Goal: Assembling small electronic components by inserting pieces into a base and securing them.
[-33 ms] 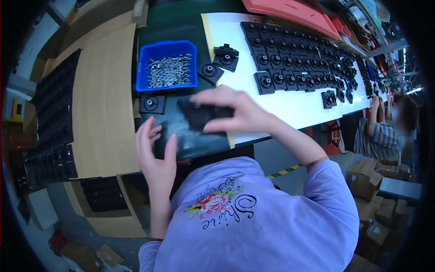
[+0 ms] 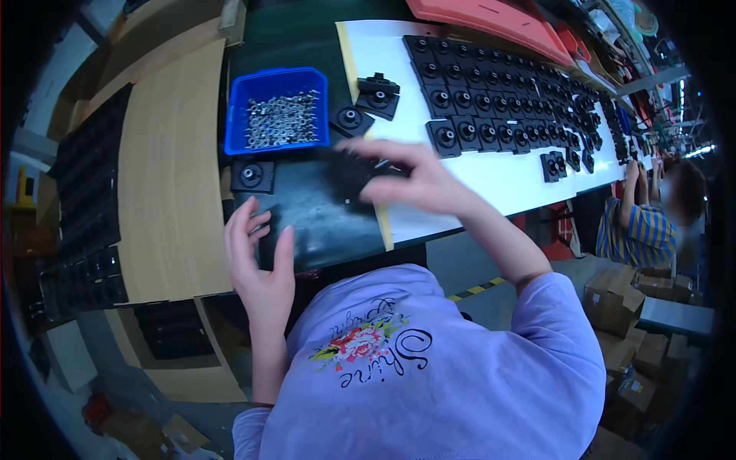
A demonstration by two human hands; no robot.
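Note:
My right hand (image 2: 422, 180) grips a black plate-like part (image 2: 353, 175) between thumb and fingers, above the green table mat. Motion blurs the part, and the fingers hide some of it. My left hand (image 2: 261, 257) is open and holds nothing, its fingers curved and thumb apart, over the mat's near edge. Beyond it lies a black square part with a round metal centre (image 2: 251, 176). A blue bin (image 2: 325, 115) full of small shiny metal pieces (image 2: 282, 121) stands behind that. Right of the bin are another such black part (image 2: 350, 119) and a stacked pair (image 2: 379, 96).
On a white sheet (image 2: 491, 176) to the right, several rows of black parts (image 2: 483, 100) stand close together. Cardboard (image 2: 172, 169) and packed dark parts (image 2: 88, 184) are at left. A red tray (image 2: 491, 23) lies at the back. A co-worker in stripes (image 2: 636, 238) is at far right.
My right hand has shifted slightly right with the black part, away from my left hand. My left hand stays open, and the whole view has slid a little.

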